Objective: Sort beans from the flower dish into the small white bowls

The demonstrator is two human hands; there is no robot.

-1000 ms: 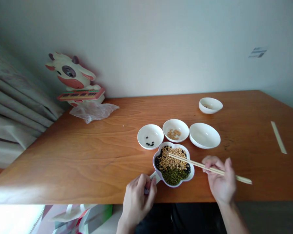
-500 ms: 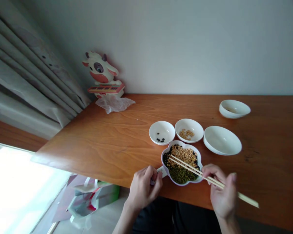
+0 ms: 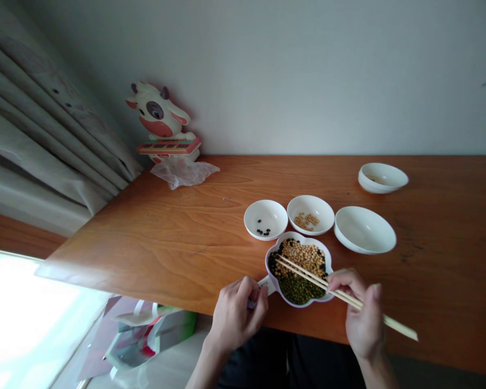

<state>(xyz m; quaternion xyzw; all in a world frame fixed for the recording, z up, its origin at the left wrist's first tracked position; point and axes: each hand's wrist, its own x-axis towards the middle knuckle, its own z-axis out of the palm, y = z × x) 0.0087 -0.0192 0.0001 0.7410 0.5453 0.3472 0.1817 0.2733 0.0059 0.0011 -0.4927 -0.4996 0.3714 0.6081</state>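
My left hand (image 3: 240, 308) is closed around the short handle of a scalloped white dish (image 3: 282, 294) near the table's front edge. In the dish lie tan soybeans (image 3: 305, 254), green mung beans (image 3: 299, 289) and black beans (image 3: 273, 265). A pair of wooden chopsticks (image 3: 348, 299) is gripped in my right hand (image 3: 360, 313), at the dish's right side. Their tips rest among the beans at the left of the dish, and I cannot tell whether a bean is between them. Just behind stand a white bowl (image 3: 255, 229) with several black beans and another bowl (image 3: 326, 210) with some soybeans.
A third white bowl (image 3: 364, 232) stands to the right, and another bowl (image 3: 383, 181) with something pale inside is farther back. A cow-shaped toy keyboard (image 3: 162, 121) and a crumpled plastic bag (image 3: 182, 172) sit at the back left. Bags (image 3: 146, 335) stand below the table's left edge.
The view has shifted slightly, moving most things a little to the left. The chopstick tips have moved only slightly among the beans; both hands keep their holds.
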